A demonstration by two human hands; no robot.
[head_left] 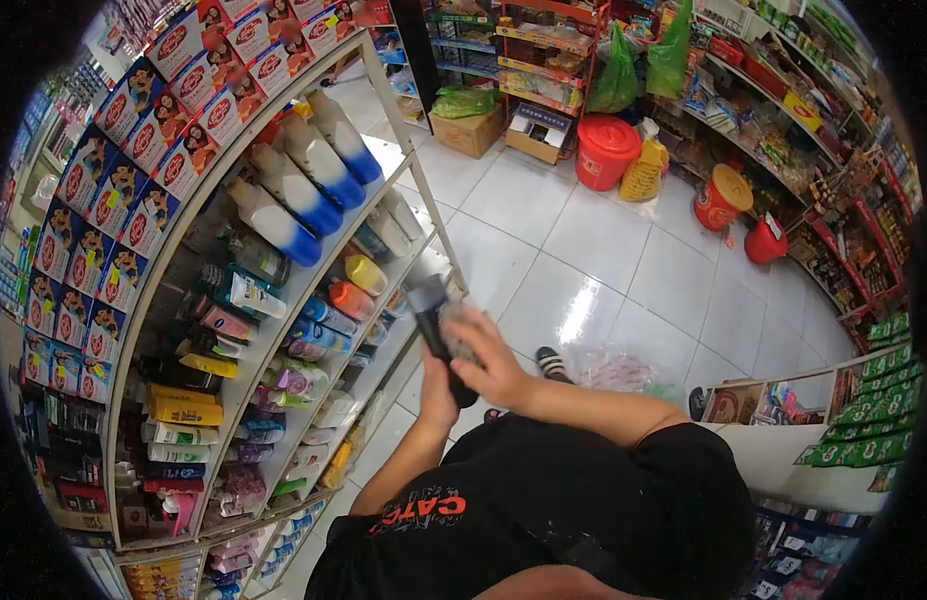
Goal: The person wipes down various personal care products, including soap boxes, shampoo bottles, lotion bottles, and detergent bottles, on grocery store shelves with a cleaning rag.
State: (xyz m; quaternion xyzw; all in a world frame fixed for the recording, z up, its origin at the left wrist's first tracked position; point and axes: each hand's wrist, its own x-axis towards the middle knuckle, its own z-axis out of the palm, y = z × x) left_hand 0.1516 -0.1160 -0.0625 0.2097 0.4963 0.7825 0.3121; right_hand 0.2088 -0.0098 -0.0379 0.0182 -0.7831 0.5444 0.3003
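Observation:
A dark bottle-like object point(432, 322), blurred at its top, is held upright and tilted in front of my body. My left hand point(440, 391) is wrapped round its lower part. Against its right side, my right hand point(486, 354) is closed on a greyish, crumpled thing that looks like a cloth point(457, 330). Just left of both hands stands a white shelf rack point(273, 345) with bottles and tubes. Large white-and-blue bottles point(310, 175) line its upper shelf.
Boxed packs point(123, 205) stack on the rack's far left. A red bucket point(603, 155), an oil jug point(644, 172) and cardboard boxes point(467, 130) sit on the tiled floor. Stocked shelves point(773, 130) curve along the right. Green sachets point(868, 425) hang at the lower right.

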